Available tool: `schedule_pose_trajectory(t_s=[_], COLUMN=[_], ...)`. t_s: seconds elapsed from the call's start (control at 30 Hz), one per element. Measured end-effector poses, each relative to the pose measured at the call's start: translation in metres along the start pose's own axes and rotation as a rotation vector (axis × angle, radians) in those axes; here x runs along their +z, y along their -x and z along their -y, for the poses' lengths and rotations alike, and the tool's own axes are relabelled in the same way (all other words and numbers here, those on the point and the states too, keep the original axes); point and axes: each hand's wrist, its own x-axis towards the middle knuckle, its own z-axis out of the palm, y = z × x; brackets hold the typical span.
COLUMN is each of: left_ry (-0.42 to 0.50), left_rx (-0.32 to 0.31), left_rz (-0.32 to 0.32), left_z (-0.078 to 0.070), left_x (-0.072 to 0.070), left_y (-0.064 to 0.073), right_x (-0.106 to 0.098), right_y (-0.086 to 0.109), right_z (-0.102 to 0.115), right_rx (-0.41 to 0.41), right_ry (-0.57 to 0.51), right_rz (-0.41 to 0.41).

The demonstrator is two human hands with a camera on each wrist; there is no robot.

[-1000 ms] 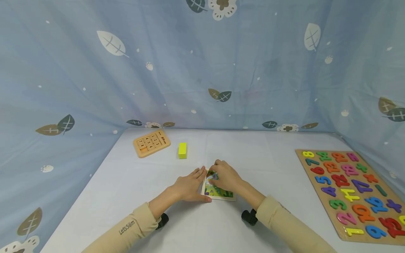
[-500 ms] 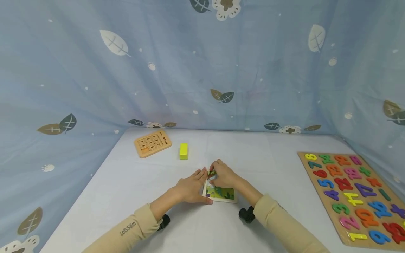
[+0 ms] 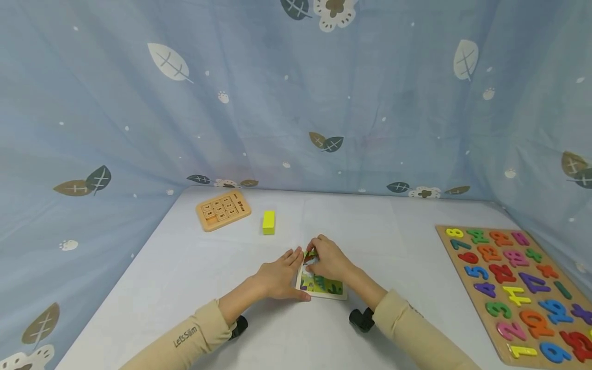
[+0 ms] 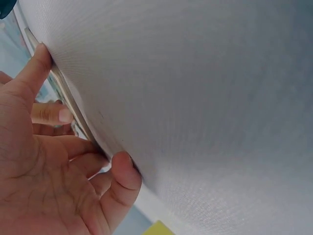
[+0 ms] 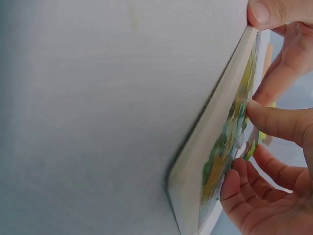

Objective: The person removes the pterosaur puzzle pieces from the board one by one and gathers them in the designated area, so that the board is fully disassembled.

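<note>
A small picture puzzle (image 3: 330, 287) with a pale frame lies on the white table before me, showing green ground and a dinosaur-like figure. My left hand (image 3: 279, 278) steadies it, fairly straight fingers along its left edge and thumb at the near left corner. Over the upper part of the picture is my right hand (image 3: 330, 260), its thumb and fingers pinching a puzzle piece (image 5: 251, 147). In the right wrist view that piece stands tilted up from the picture, next to the thumb. The right hand hides much of the picture in the head view.
Beyond the puzzle stands a yellow block (image 3: 269, 222). A wooden number slide puzzle (image 3: 223, 210) lies at the back left. On the right is a large board (image 3: 497, 277) of coloured numbers. A blue patterned curtain (image 3: 259, 103) rises behind the table.
The whole head view has shifted slightly. Both hands stay at the puzzle, with only slight movement of the right hand's fingers over the picture.
</note>
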Motion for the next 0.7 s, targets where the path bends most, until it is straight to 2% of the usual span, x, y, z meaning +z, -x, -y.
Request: schedule_pose_trajectory(t_s=[0.2, 0.43, 0.7], left_ry=[0.001, -0.006, -0.01], left_rx=[0.005, 0.009, 0.002], left_rz=[-0.003, 0.001, 0.005], left_z=[0.0004, 0.0, -0.0001], left_x=[0.0019, 0.0015, 0.002], left_y=[-0.001, -0.0012, -0.0008], right_x=[0.0013, 0.0043, 0.0056], right_y=[0.0025, 0.0023, 0.0001], right_z=[0.0008, 0.0007, 0.001], right_rx=[-0.052, -0.082, -0.077], right_ry=[0.04, 0.026, 0.014], right_rz=[-0.054, -0.131, -0.129])
